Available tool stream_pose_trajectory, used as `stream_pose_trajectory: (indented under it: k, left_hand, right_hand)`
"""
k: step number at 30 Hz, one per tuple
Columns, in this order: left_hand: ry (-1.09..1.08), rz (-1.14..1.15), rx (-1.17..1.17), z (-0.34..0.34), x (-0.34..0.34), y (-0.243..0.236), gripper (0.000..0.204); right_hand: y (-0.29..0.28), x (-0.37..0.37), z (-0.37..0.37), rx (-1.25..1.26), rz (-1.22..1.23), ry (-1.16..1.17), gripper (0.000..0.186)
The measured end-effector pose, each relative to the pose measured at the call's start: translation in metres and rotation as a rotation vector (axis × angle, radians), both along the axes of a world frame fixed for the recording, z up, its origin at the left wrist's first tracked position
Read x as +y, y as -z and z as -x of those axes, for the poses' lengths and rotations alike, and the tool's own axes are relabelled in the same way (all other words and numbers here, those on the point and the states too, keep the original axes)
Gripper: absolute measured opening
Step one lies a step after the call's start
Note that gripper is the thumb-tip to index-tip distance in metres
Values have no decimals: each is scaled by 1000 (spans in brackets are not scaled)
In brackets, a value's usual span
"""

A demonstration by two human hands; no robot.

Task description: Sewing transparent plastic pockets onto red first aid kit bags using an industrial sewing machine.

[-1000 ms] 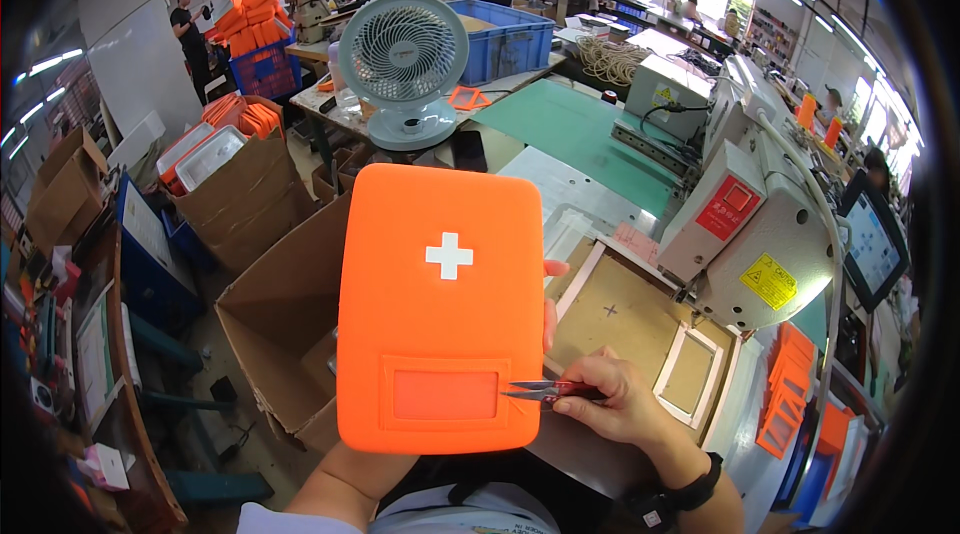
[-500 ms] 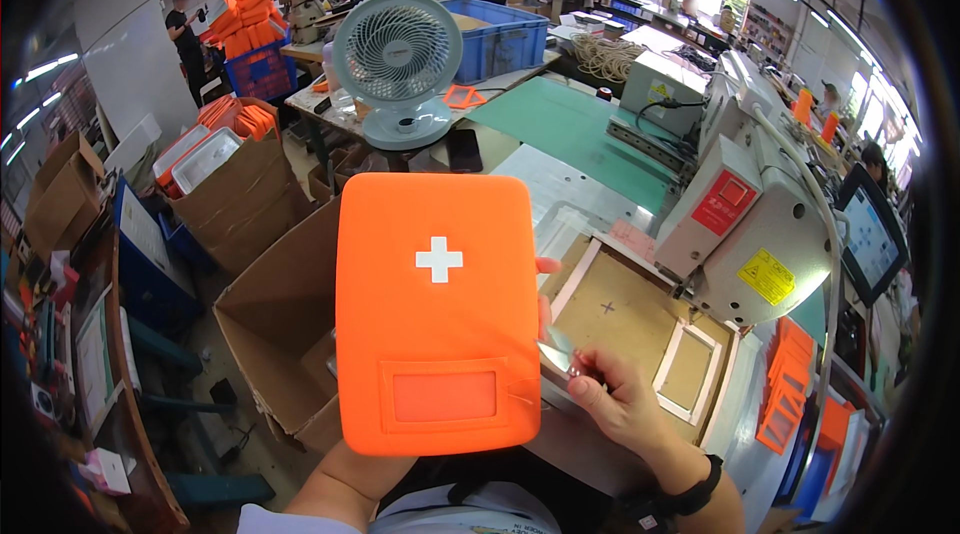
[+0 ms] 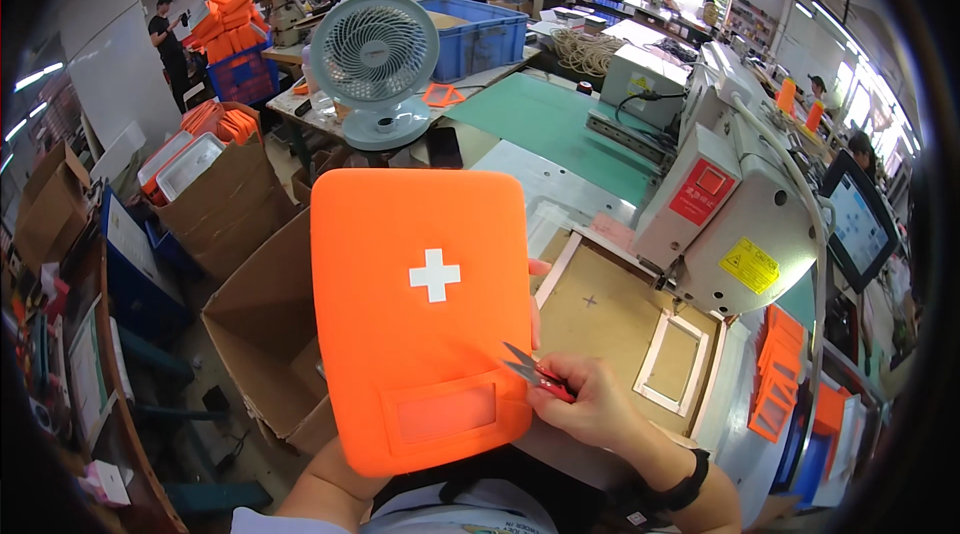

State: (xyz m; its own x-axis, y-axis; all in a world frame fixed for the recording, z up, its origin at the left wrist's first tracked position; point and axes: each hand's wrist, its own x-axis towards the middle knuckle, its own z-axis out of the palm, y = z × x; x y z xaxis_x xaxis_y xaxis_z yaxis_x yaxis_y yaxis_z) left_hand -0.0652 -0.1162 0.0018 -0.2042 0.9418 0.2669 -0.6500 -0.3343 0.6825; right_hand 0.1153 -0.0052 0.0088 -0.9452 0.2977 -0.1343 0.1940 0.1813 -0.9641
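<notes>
An orange case with a white cross and a framed clear window near its bottom is held up in front of me. From behind, my left hand grips it; only fingertips show past its right edge, the rest being hidden. Red-handled thread snips are in my right hand, gripped between thumb and fingers. Their two pointed blades are parted and lie over the case's lower right part, just above the window frame. Whether the blades touch the case, I cannot tell.
A sewing machine stands on the right, with a framed template beneath it and orange window frames beside. An open cardboard box is at the left. Behind are a fan, a phone and a blue crate.
The snips have come up and left over the case, and their blades now show apart. The case has shifted slightly left and tilted. A loose thread beside the window no longer shows.
</notes>
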Motion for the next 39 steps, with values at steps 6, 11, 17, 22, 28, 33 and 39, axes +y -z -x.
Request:
stream_pose_trajectory:
  k: [6, 11, 17, 22, 28, 33, 39]
  left_hand:
    - [-31, 25, 4, -4, -1, -7, 83]
    - [-80, 58, 18, -2, -6, -11, 84]
    - [-120, 93, 81, -3, -3, -14, 86]
    - [-119, 108, 68, -6, -5, -17, 86]
    - [16, 3, -58, 4, -6, -4, 87]
    - [45, -17, -68, 7, -6, -3, 88]
    - [87, -28, -56, 13, -1, 1, 89]
  right_hand:
    - [-4, 21, -20, 191, 543, -83, 9]
    - [-30, 34, -24, 68, 360, -474, 12]
    - [-22, -10, -8, 122, -302, -44, 12]
    - [-12, -17, -5, 121, -438, 5, 16]
    - [-9, -1, -9, 17, 1, -146, 11]
    - [-22, 22, -18, -107, 20, -582, 23]
    - [-23, 21, -21, -142, -138, -658, 35]
